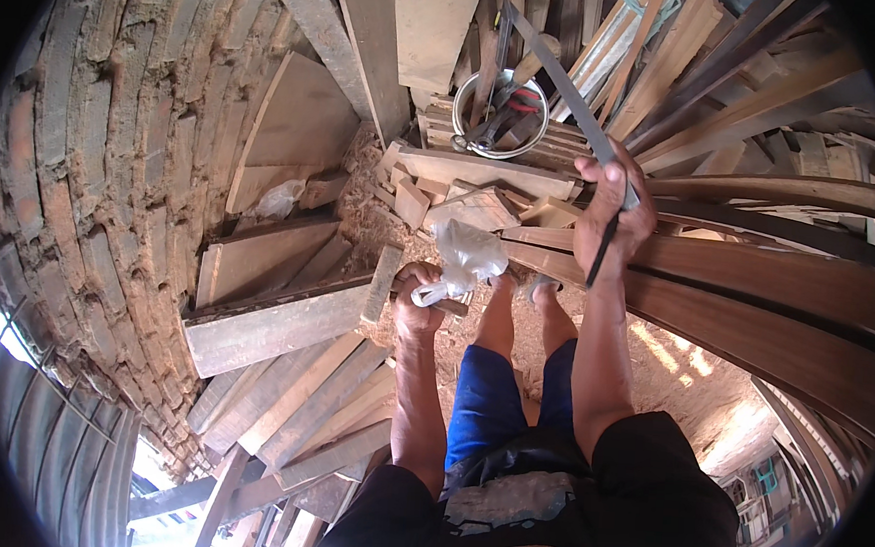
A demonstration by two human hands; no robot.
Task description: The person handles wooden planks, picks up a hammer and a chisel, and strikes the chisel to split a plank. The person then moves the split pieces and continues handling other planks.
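Note:
My right hand (616, 219), raised at the right, is closed around a long flat grey metal strip (574, 96). The strip slants up and left toward the bucket, and a thin dark piece (603, 252) sticks out below the fist. Lower and to the left, my left hand (418, 297) is closed at a crumpled translucent plastic bag (471, 249). Its twisted white end lies over the fingers, and the bag's contents cannot be made out. A short wooden piece (451, 305) shows beside that hand, partly hidden.
A white bucket (456, 124) with hand tools stands on stacked wood ahead. Long brown boards (747, 292) fan out at the right. Planks (279, 329) and offcuts (471, 210) lie left and ahead, near a rough brick wall (94, 152). Sawdust (623, 360) covers the ground.

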